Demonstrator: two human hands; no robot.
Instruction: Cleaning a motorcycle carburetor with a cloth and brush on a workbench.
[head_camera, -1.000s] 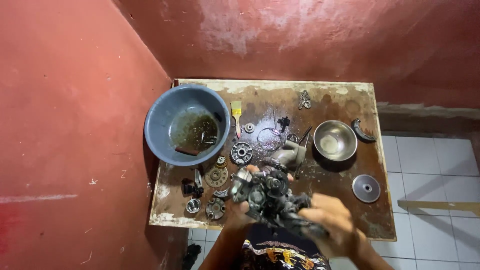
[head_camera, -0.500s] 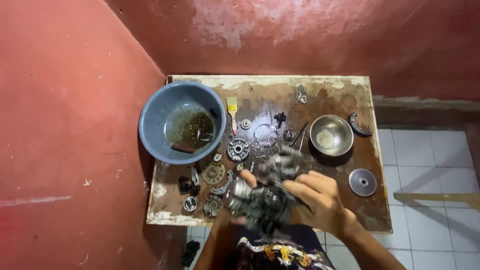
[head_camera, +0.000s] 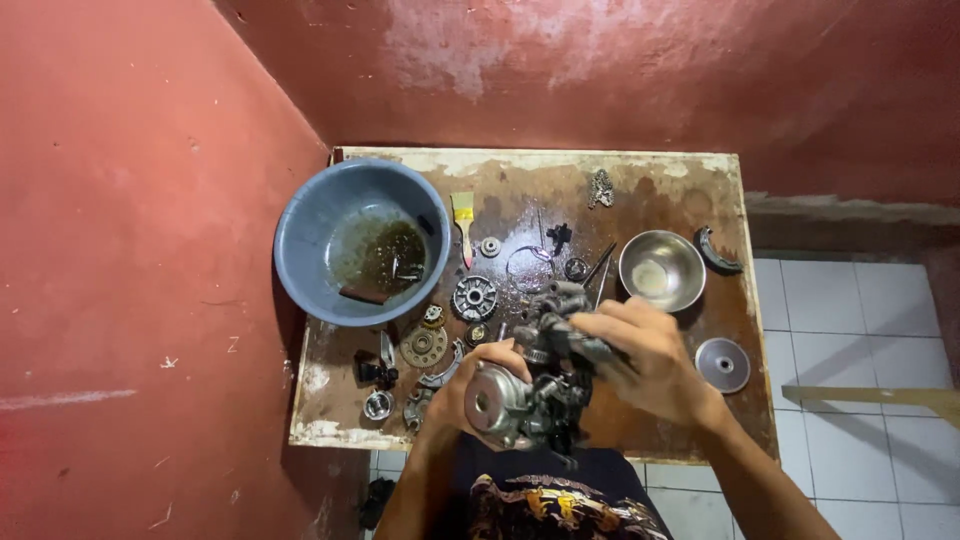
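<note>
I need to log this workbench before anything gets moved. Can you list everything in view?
Table: one, worn brown top, in a red-walled corner.
Basin: one, blue, dirty liquid inside, table's far left.
Paintbrush: one, yellow handle, right of the basin.
Steel bowl: one, silver, right side.
Round metal disc: one, grey, near right edge.
Curved dark part: one, right of the bowl.
Gears and small parts: several, grey and brassy, mid-left.
Engine assembly: one, greasy grey, held above the near edge.
Left hand: gripping the assembly's round end.
Right hand: on the assembly's top.
</note>
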